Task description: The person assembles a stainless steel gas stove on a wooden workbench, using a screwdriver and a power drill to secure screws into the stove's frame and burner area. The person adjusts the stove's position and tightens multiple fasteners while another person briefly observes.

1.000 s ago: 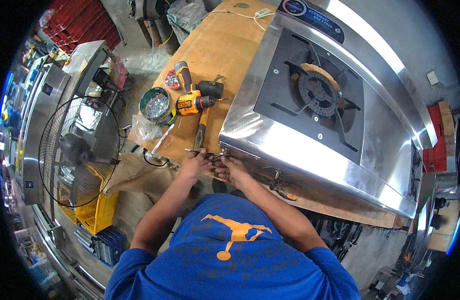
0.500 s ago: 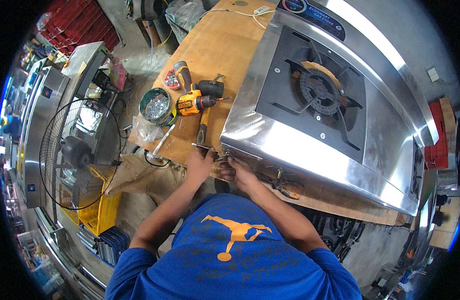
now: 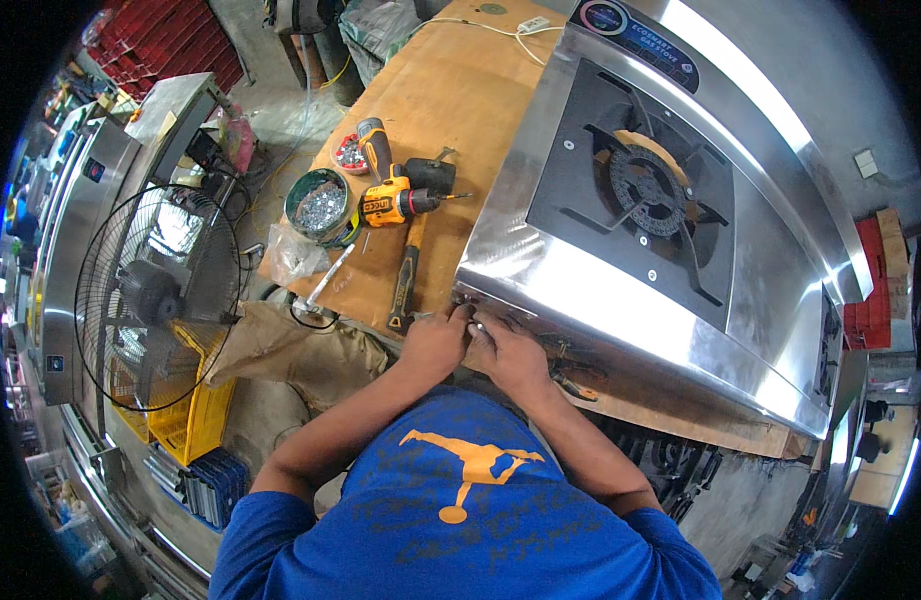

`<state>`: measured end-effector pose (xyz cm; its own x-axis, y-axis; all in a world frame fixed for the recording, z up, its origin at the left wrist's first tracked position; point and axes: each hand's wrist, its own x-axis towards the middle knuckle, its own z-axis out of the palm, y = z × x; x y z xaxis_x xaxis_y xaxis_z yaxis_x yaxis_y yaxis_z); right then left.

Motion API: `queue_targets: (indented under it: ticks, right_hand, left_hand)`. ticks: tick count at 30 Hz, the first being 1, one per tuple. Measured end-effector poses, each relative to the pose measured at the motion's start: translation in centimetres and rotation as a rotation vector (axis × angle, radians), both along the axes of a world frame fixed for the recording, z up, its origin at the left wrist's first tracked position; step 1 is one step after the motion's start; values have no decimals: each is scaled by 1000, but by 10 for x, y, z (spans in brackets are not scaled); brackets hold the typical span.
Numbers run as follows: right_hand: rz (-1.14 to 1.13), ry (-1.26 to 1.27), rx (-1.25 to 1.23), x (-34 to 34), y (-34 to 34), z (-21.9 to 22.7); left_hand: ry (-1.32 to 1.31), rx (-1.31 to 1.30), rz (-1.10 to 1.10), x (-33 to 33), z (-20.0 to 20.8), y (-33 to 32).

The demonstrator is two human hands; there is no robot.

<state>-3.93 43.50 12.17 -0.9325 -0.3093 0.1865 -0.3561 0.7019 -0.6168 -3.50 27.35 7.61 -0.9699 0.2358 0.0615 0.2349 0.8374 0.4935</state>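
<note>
At the front left corner of the stainless steel gas stove [image 3: 571, 270], both hands meet just below its front edge. My left hand [image 3: 436, 345] is closed, its fingertips against the stove's corner; whatever it grips is hidden. Close beside it, my right hand [image 3: 511, 358] is closed too, thumb and fingers pinched by a small pale spot that I cannot identify. A rubber mallet [image 3: 408, 275] lies left of the corner, its black head away from me and its grip near my left hand. Above it rests a yellow cordless drill [image 3: 386, 203] with a bit in its chuck.
Left on the wooden table [image 3: 441, 90] stand a tub of screws [image 3: 319, 207], a smaller red-and-white container [image 3: 349, 153], a plastic bag [image 3: 296, 254] and a white marker [image 3: 331, 277]. Orange-handled pliers [image 3: 576, 385] lie below the stove's front edge. A black fan [image 3: 151, 295] stands left.
My left hand has moved right and toward me, away from the mallet's grip, and now meets my right hand. My right hand has shifted slightly right. The view has shifted slightly.
</note>
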Motion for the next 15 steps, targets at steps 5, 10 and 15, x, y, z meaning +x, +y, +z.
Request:
queue_targets:
  ticks: [5, 10, 15]
  right_hand:
    - [-138, -194, 105, 12, 22, -17]
    - [-79, -406, 386, 29, 38, -46]
    - [-102, -501, 389, 32, 28, -80]
  left_hand:
    - [-151, 383, 210, 0, -40, -20]
    - [-591, 965, 355, -6, -69, -11]
    - [-714, 1025, 407, -10, -67, 2]
